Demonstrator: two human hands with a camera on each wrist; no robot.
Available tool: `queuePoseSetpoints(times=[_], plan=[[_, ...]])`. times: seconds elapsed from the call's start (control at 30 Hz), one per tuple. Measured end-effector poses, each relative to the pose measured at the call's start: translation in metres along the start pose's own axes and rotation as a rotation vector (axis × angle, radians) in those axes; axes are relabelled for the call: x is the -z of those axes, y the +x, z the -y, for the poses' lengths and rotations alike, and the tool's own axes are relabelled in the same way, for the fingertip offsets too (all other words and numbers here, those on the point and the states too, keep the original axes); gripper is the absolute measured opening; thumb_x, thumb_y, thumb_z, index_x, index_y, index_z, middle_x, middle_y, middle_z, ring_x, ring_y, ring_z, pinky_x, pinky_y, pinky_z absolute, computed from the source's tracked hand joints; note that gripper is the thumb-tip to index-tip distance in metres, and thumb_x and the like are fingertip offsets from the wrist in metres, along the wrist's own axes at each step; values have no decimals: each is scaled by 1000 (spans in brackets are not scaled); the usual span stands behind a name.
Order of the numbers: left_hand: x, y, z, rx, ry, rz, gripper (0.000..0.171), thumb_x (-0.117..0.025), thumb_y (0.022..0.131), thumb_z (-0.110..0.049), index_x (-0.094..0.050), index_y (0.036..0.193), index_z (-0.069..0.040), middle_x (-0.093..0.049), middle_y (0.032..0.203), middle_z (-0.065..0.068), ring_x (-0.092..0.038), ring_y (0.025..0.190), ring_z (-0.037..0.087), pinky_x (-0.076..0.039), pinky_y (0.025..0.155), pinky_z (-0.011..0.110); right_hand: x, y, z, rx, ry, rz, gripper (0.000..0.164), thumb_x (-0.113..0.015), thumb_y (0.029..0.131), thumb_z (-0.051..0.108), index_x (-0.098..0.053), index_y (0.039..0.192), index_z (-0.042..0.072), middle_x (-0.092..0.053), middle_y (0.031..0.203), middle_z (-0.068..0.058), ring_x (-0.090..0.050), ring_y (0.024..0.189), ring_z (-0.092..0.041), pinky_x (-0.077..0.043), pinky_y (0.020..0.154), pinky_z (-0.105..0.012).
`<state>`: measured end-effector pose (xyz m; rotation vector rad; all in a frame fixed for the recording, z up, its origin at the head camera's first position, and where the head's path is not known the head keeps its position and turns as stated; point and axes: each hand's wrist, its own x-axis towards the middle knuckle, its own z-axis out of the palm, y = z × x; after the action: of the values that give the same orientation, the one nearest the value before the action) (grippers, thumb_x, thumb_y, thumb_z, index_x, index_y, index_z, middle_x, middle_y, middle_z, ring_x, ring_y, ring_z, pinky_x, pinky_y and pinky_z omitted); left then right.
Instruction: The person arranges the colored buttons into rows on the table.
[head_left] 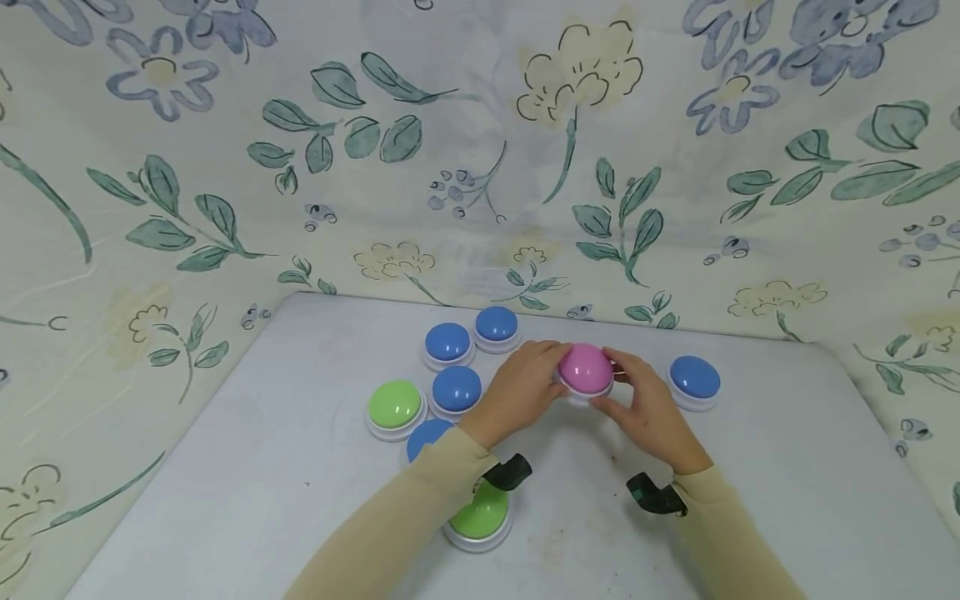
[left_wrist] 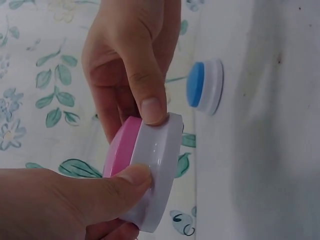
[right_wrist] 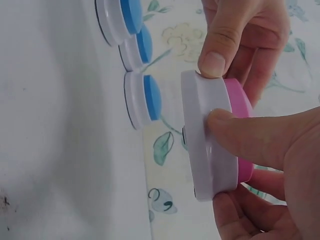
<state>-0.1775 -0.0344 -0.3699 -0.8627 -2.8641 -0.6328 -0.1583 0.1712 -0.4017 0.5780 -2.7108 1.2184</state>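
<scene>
A round push button with a pink dome (head_left: 586, 368) and a white base (left_wrist: 159, 165) is held between both hands, raised off the table. My left hand (head_left: 527, 379) grips its left side, the thumb on the white rim. On the opposite side my right hand (head_left: 643, 408) pinches it, thumb on the base and fingers behind. Both wrist views show a gap between the base and the tabletop. Just right of the right hand stands a blue button (head_left: 694, 379). Close to the left hand is another blue button (head_left: 457, 389).
Two more blue buttons (head_left: 448, 342) (head_left: 497, 325) stand near the table's back edge. A green button (head_left: 395, 405) is at left; another green button (head_left: 480, 512) and a blue button (head_left: 429, 439) are partly covered by the left sleeve. Flowered cloth (head_left: 480, 167) rises behind the white table (head_left: 247, 467).
</scene>
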Motion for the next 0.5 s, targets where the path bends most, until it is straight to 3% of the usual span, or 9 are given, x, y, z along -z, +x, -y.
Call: queuePoseSetpoints(times=[0.5], plan=[[-10, 27, -3, 0, -17, 38, 59, -75, 92, -18, -52, 145, -4, -59, 140, 10, -52, 130, 25, -41, 112, 32, 12, 4, -15, -45, -18, -14, 69, -75, 89, 4, -39, 147, -8, -48, 143, -28, -53, 124, -43, -45, 104, -60]])
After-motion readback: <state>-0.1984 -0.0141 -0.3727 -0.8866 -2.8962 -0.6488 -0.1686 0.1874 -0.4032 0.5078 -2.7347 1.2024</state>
